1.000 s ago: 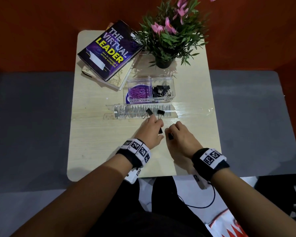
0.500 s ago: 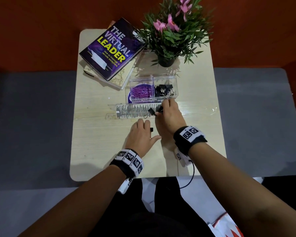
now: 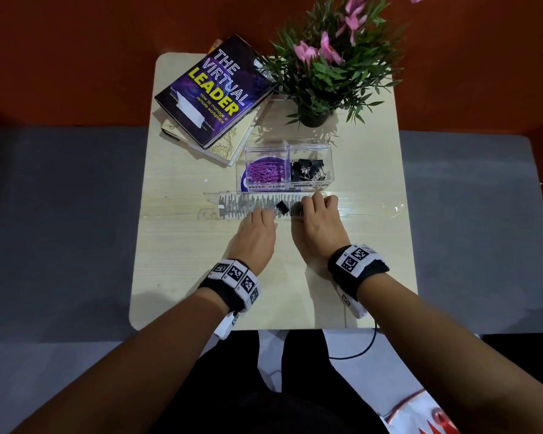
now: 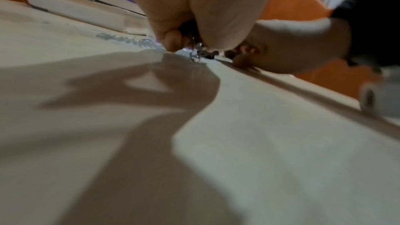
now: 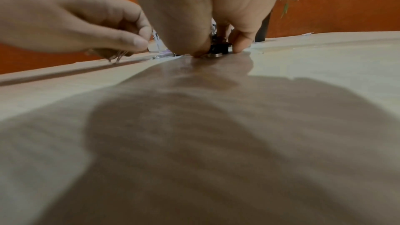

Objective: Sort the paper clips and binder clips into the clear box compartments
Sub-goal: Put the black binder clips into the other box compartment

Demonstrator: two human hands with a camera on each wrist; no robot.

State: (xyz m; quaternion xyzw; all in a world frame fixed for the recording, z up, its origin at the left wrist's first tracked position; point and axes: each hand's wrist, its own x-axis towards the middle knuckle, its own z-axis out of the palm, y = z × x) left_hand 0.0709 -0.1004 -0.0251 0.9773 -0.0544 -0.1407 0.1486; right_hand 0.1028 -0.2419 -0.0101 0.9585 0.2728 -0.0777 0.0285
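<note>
Bare table lies open left, right and near side of both hands. Far side is crowded: clear box stands just beyond the clear ruler, the potted plant behind it, leaves overhanging, stacked books at far left. Between box and books, a narrow lane. Right of box, open tabletop to the edge

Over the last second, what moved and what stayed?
The right hand went forward from the near table to the clear strip and now closes on a binder clip. The left hand edged forward to the strip. Box, book and plant stayed put.
</note>
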